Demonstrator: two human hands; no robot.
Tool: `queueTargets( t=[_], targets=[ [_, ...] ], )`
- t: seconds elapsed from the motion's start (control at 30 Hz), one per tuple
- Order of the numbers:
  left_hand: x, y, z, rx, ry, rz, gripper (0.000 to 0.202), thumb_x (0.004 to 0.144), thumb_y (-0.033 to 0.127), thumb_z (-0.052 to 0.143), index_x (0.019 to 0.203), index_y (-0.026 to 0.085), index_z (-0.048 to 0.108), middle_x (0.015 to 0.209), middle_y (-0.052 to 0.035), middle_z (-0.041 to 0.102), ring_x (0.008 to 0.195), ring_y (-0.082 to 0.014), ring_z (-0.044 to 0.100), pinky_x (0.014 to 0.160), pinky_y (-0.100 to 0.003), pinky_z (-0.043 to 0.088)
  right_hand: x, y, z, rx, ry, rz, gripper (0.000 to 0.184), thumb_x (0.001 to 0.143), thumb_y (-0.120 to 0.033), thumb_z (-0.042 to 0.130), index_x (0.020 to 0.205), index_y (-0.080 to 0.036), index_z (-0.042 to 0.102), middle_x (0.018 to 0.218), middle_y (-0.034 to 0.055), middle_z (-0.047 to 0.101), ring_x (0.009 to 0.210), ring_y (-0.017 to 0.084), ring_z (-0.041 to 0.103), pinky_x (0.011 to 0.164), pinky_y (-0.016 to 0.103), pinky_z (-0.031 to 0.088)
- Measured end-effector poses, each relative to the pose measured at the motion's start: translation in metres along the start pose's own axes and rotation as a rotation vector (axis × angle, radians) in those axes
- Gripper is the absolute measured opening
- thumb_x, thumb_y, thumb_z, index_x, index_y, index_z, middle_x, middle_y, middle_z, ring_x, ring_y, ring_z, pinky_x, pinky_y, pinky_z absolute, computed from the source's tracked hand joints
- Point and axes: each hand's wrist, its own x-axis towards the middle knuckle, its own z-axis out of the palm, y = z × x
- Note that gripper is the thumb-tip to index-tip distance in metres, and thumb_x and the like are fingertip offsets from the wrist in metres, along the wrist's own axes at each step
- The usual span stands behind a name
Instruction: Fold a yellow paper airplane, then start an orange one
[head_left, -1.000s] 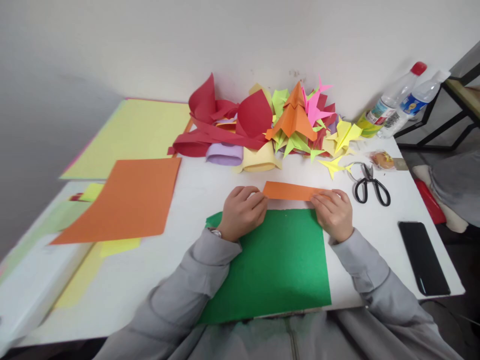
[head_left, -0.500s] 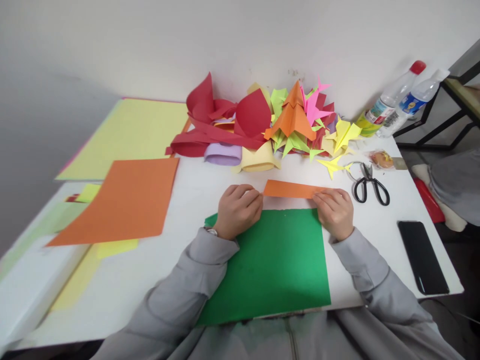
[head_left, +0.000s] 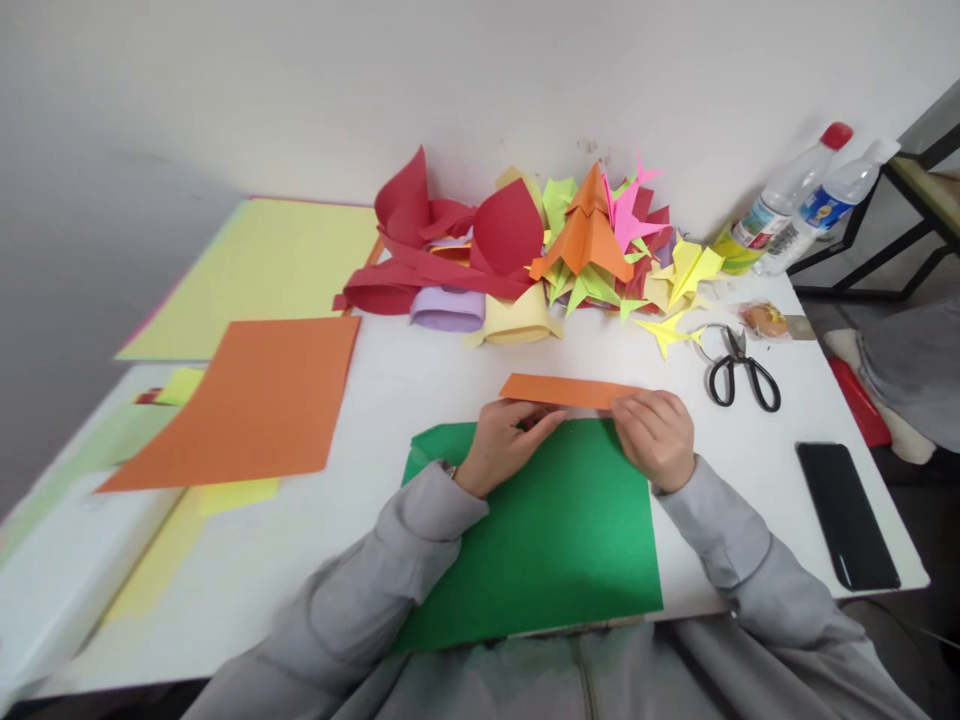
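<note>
A narrow orange paper strip [head_left: 559, 391] is held up just beyond the far edge of a green paper sheet [head_left: 555, 530]. My right hand [head_left: 657, 436] pinches the strip's right end between thumb and fingers. Close under its left end is my left hand [head_left: 504, 446], thumb stretched out to the right and apart from the fingers. Those fingertips lie along the strip's lower edge; whether they touch it I cannot tell. Both forearms rest over the green sheet's sides.
A larger orange sheet [head_left: 262, 400] lies to the left, before a pale yellow sheet [head_left: 262, 270]. Folded paper shapes [head_left: 592, 235] and red paper loops [head_left: 457, 255] are heaped by the wall. Black-handled scissors [head_left: 741, 370], a phone [head_left: 846, 515] and two bottles [head_left: 795, 205] are at right.
My left hand has let go of the strip's left end and moved right and nearer, its thumb now spread. My right hand has shifted slightly left and nearer with the strip.
</note>
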Motion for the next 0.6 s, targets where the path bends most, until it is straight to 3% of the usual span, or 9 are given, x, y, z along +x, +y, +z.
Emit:
queueTargets(
  t=[0.1, 0.23, 0.43, 0.6],
  targets=[
    [-0.003, 0.010, 0.010, -0.135, -0.088, -0.158, 0.046, 0.086, 0.051, 0.061, 0.058, 0.015, 0.067, 0.053, -0.0031, 0.066, 0.048, -0.0144, 0.057, 0.047, -0.025, 0.045, 0.003, -0.009, 0.001, 0.076, -0.042, -0.089, 0.017, 0.089, -0.007, 0.059, 0.097, -0.017, 0.070, 0.093, 0.0063, 0.077, 0.087, 0.019, 0.069, 0.079, 0.036, 0.053],
    [-0.005, 0.019, 0.018, -0.253, -0.132, -0.271, 0.050, 0.085, 0.051, 0.061, 0.050, 0.016, 0.062, 0.047, -0.0008, 0.061, 0.046, -0.0132, 0.054, 0.048, -0.025, 0.043, 0.005, -0.012, 0.001, 0.102, -0.106, -0.184, 0.021, 0.094, -0.010, 0.052, 0.098, -0.019, 0.071, 0.096, 0.0064, 0.077, 0.092, 0.018, 0.068, 0.081, 0.036, 0.054],
    [0.001, 0.023, 0.009, -0.438, -0.086, -0.408, 0.041, 0.084, 0.044, 0.064, 0.053, 0.018, 0.069, 0.056, -0.0029, 0.070, 0.058, -0.0171, 0.065, 0.063, -0.028, 0.053, 0.003, -0.003, -0.001, 0.050, -0.086, -0.147, 0.016, 0.090, -0.007, 0.058, 0.097, -0.014, 0.071, 0.097, 0.0087, 0.076, 0.096, 0.019, 0.066, 0.080, 0.034, 0.051],
    [0.003, 0.021, 0.006, -0.521, -0.029, -0.515, 0.036, 0.081, 0.038, 0.065, 0.051, 0.018, 0.071, 0.057, -0.0040, 0.072, 0.065, -0.0194, 0.070, 0.074, -0.030, 0.055, 0.000, 0.006, -0.001, -0.028, -0.072, -0.124, 0.016, 0.089, -0.009, 0.061, 0.099, -0.017, 0.070, 0.099, 0.0066, 0.077, 0.094, 0.019, 0.068, 0.078, 0.034, 0.048]
  ],
)
